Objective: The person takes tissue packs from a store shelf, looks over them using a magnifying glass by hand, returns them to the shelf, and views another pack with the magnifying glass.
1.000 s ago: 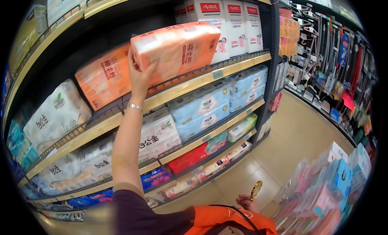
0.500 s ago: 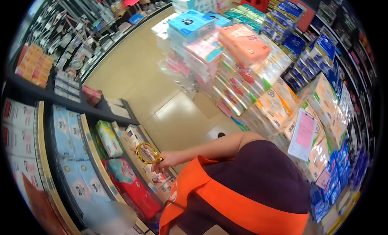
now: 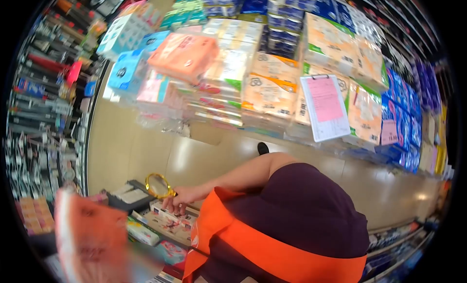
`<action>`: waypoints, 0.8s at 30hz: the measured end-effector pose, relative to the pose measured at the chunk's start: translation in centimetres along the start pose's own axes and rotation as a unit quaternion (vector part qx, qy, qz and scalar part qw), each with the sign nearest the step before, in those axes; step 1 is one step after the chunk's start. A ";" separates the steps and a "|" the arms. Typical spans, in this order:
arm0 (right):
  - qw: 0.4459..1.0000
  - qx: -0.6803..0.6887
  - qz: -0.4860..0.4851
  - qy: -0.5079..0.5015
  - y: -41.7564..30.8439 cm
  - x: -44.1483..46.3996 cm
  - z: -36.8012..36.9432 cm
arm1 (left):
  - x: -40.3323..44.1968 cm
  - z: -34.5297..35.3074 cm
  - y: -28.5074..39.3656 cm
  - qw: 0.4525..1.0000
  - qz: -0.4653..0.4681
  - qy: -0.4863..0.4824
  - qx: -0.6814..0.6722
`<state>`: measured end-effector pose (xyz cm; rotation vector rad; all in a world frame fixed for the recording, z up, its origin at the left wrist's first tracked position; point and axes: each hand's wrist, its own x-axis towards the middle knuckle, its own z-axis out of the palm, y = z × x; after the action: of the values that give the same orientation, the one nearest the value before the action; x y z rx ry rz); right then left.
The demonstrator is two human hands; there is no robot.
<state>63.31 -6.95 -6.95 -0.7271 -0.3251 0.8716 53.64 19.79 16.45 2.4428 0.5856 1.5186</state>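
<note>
Over beige tiled floor (image 3: 121,132), half-curled right hand (image 3: 184,196) holds a gold ring-shaped object (image 3: 170,191); left hand, unseen, I cannot tell. Lower left, orange plastic-wrapped pack (image 3: 95,234) may slip if loosely held.

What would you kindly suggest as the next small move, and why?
Perhaps swing the orange pack at lower left toward the display stack, since a similar-coloured pack lies on top there. The right hand grips what looks like a magnifying glass, so the left hand, out of view, would probably do it.
</note>
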 end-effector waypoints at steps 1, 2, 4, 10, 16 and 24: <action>0.999 0.017 -0.013 0.036 -0.5 -1.0 -1.3 | -0.1 1.2 1.8 0.999 -0.003 -0.029 -0.030; 0.997 0.033 -0.025 0.071 -1.0 -2.1 -2.5 | -0.3 2.7 3.9 0.995 -0.020 -0.081 -0.064; 0.988 0.072 -0.033 0.132 -3.2 -5.8 -4.9 | -2.2 5.9 8.0 0.967 -0.067 -0.209 -0.127; 0.942 0.107 -0.055 0.313 -5.9 -14.9 -12.1 | -11.1 15.3 17.2 0.857 0.135 -0.376 -0.327; 0.908 0.181 -0.079 0.369 -6.2 -19.9 -17.1 | -14.3 18.1 24.7 0.758 0.121 -0.484 -0.421; 0.858 0.356 -0.101 0.356 -6.8 -23.7 -21.7 | -14.7 19.4 30.7 0.719 0.206 -0.504 -0.432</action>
<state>64.30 -38.13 -17.15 -0.2645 0.5636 0.4120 71.98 -13.54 7.32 2.1264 -0.7545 0.1502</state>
